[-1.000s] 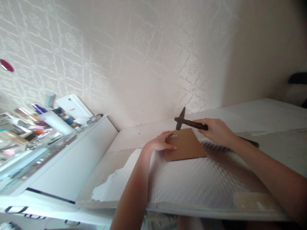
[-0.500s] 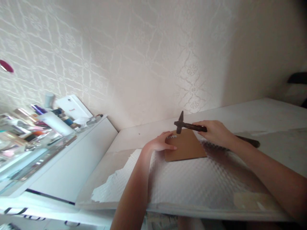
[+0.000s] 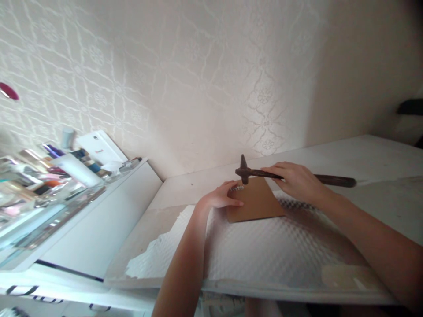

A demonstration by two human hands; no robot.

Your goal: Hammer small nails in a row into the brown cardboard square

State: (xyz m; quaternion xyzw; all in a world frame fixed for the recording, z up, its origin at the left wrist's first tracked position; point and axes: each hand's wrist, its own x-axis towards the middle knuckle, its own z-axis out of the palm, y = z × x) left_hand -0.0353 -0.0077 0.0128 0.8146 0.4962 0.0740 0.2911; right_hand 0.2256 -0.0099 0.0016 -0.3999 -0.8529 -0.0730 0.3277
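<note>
A flat brown board [image 3: 256, 200] lies on a white quilted sheet on the table. My left hand [image 3: 220, 196] holds the board at its left side, thumb on top and fingers at the far left edge. Between thumb and fingers shows a row of small shiny bits [image 3: 236, 188], too blurred to name. My right hand [image 3: 295, 178] is closed round the middle of the dark handle of a hammer [image 3: 243, 169]. The hammer's head is at the board's far left corner, close to my left fingertips; whether it touches cannot be made out.
The white quilted sheet [image 3: 264, 251] covers part of the white table [image 3: 343, 158], which meets a patterned wall [image 3: 198, 88]. At left stands a white cabinet [image 3: 109, 220] crowded with tubes, bottles and a white box [image 3: 102, 149]. Clear tape [image 3: 343, 275] is at the front edge.
The hammer has shifted slightly left, and its handle's rear end has risen, so it lies more level. My right hand moved with it. My left hand and the board stay put.
</note>
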